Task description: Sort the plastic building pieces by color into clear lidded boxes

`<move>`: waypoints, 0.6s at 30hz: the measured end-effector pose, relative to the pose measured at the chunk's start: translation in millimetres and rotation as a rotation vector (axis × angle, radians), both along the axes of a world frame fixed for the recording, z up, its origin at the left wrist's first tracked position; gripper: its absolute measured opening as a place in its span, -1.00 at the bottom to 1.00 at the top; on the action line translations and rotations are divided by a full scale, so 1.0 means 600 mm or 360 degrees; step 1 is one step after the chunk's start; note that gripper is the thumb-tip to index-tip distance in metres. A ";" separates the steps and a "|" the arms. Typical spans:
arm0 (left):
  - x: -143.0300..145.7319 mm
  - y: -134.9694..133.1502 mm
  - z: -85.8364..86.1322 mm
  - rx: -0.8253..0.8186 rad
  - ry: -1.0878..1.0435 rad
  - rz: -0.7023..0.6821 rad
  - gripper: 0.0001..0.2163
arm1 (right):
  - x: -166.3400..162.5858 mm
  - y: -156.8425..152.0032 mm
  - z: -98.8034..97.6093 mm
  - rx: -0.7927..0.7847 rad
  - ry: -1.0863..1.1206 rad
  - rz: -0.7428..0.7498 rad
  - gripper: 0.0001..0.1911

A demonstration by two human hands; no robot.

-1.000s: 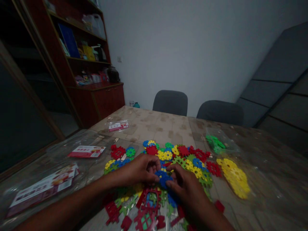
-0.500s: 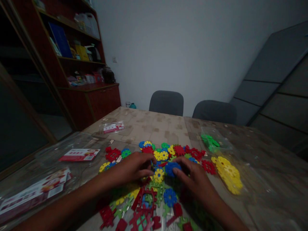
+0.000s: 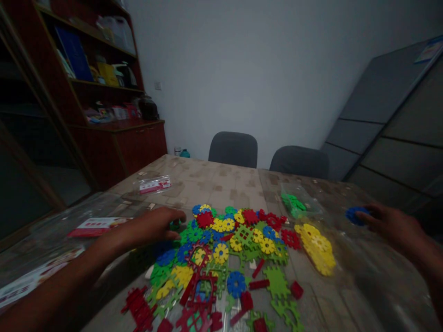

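Observation:
A heap of flat plastic gear and grid pieces (image 3: 228, 244) in red, yellow, green and blue lies on the patterned table (image 3: 221, 184) before me. My left hand (image 3: 155, 226) rests at the heap's left edge, fingers curled over a small green piece (image 3: 175, 225). Far out to the right, my right hand (image 3: 391, 223) grips a blue gear piece (image 3: 353, 215) just above the table. A stack of yellow gears (image 3: 316, 249) lies right of the heap, and green pieces in a clear bag (image 3: 294, 205) sit behind it.
Two grey chairs (image 3: 233, 148) stand at the table's far side. Clear bags with red and white cards (image 3: 98, 226) lie at the left, another packet (image 3: 154, 184) further back. A dark red shelf unit (image 3: 100, 92) fills the left wall; grey panels (image 3: 391, 115) lean at the right.
My right hand has carried a blue gear piece from the heap's middle far out to the right. My left hand has slid left to the heap's edge. The view has shifted slightly.

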State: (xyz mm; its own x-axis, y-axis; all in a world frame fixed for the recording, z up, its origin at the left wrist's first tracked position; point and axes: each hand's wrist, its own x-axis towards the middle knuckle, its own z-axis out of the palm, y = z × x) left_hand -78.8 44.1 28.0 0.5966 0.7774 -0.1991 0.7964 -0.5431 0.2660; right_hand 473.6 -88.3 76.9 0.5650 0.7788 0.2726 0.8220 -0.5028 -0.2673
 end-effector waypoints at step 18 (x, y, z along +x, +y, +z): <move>-0.019 0.012 -0.001 -0.0170 0.0190 0.0171 -0.67 | 0.052 0.124 -0.036 0.0016 0.0032 -0.0005 -0.73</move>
